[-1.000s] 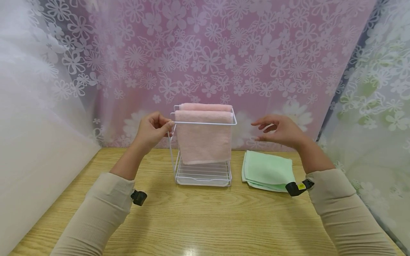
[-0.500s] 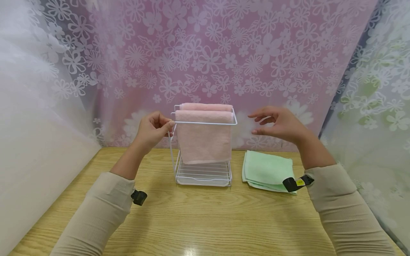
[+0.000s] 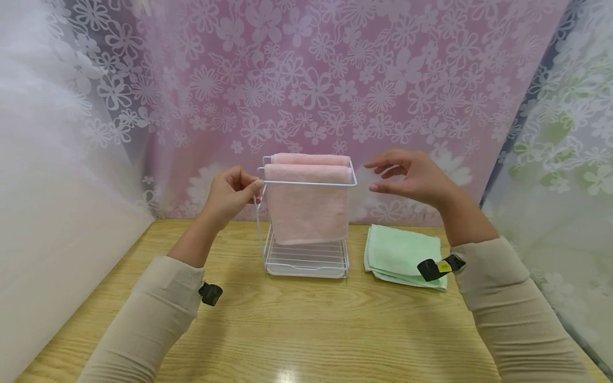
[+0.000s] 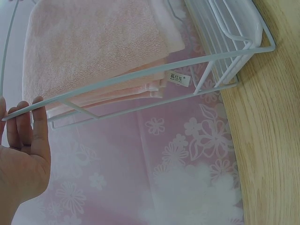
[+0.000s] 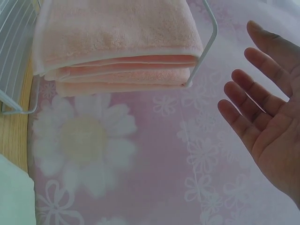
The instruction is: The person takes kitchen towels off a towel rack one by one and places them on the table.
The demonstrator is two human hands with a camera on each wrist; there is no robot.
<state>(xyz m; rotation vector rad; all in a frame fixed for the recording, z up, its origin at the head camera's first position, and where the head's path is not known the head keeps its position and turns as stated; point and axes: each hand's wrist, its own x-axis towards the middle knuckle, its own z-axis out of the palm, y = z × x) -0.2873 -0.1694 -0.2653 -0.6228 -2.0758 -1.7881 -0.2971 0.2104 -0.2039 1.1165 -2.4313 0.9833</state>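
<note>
Pink towel (image 3: 308, 213) first: it hangs folded over the inner rails of the white rack (image 3: 310, 183), clear of the tray (image 3: 306, 272) at the bottom. We see two folded top edges, one behind the other; one towel or two, we can't tell. The rack's front bar crosses in front with no cloth over it. The left wrist view shows a small label (image 4: 179, 78) near the folds.

Left hand (image 3: 233, 192): its grip pinches the rack's upper front corner, thumb against finger. Right hand (image 3: 414, 175): its grip is spread, fingers apart, near the rack's right side but touching nothing. Below that hand, the folded green cloth (image 3: 404, 250) lies on the tabletop (image 3: 287, 324), just beside the rack. Floral curtain (image 3: 311, 80) behind everything.

Step in hand, we'd judge: steadying the rack with the pink towel hung. If the green cloth is to join it on the bare front bar, we think the next move calls for lowering the right hand to pinch that cloth while the left braces the frame.
</note>
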